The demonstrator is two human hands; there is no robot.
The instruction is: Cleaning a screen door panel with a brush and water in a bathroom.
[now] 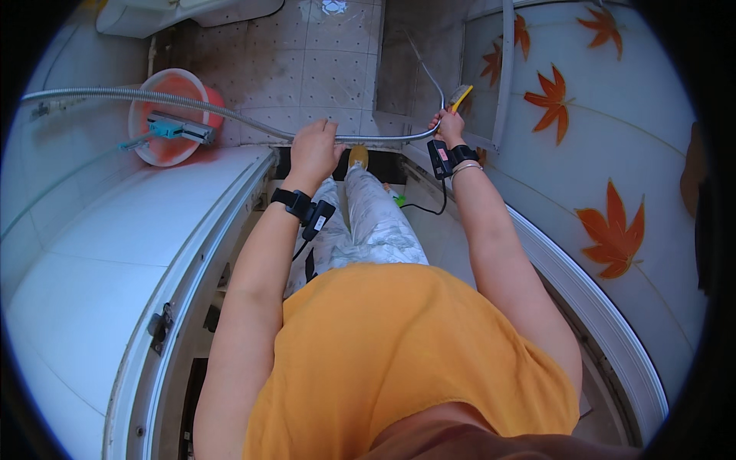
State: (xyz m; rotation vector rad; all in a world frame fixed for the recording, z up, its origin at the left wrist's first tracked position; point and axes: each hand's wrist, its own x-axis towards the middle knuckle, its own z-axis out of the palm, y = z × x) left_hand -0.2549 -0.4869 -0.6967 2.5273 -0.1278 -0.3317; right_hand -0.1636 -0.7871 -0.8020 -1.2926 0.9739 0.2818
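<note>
A silver flexible metal shower hose (pixel 245 120) runs across from the left wall toward my right hand. My left hand (pixel 314 153) is closed around its middle, over the doorway threshold. Farther right, my right hand (pixel 449 126) grips a yellow-edged brush (pixel 460 97) beside the glass door. The hose reaches this hand too; whether the fingers also hold it, I cannot tell. Beyond the hand, a thin silver line curves away along the glass, and it may be hose or reflection. Both wrists wear black straps with small boxes.
A red and white bucket (pixel 175 84) stands left, with a grey and teal squeegee-like tool (pixel 180 129) across its mouth. Glass panels with orange maple leaves (pixel 613 230) line the right. A metal door track (pixel 192 268) borders the left. Stained tiled floor (pixel 330 84) lies ahead.
</note>
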